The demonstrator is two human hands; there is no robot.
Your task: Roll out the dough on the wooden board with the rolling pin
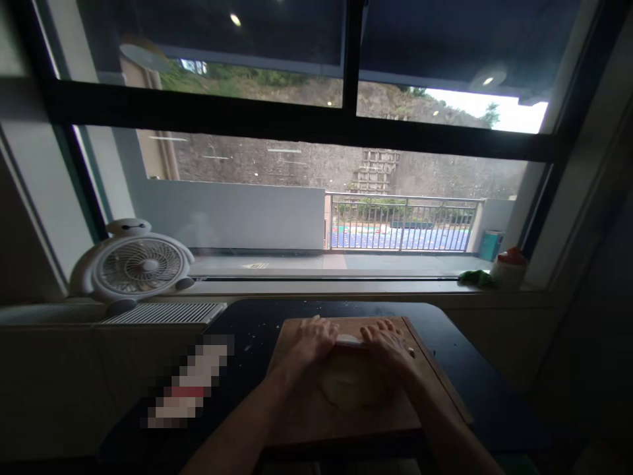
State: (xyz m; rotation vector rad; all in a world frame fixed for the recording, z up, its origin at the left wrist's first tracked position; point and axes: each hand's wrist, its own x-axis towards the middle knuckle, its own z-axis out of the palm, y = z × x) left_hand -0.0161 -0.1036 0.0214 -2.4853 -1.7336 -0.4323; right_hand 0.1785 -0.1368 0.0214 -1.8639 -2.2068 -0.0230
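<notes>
On a wooden board [311, 425] lies a flattened, pale sheet of dough [349, 386]. Across its far edge runs a rolling pin [351, 341], of which the light middle stretch shows between my hands. My left hand [316, 336] is curled over the pin's left part. Over the right part rests my right hand [386, 342], its fingers bent across the pin and a little apart; a small end sticks out beside it. Both palms face down, hiding most of the pin. My forearms reach in from the bottom, either side of the dough.
The board sits on a dark table [469, 359] with white specks on it. A blurred-out patch [190, 382] covers something at the left. On the left, by the window, stands a white fan [146, 264]. A green cloth [475, 279] and a container [509, 269] are on the sill.
</notes>
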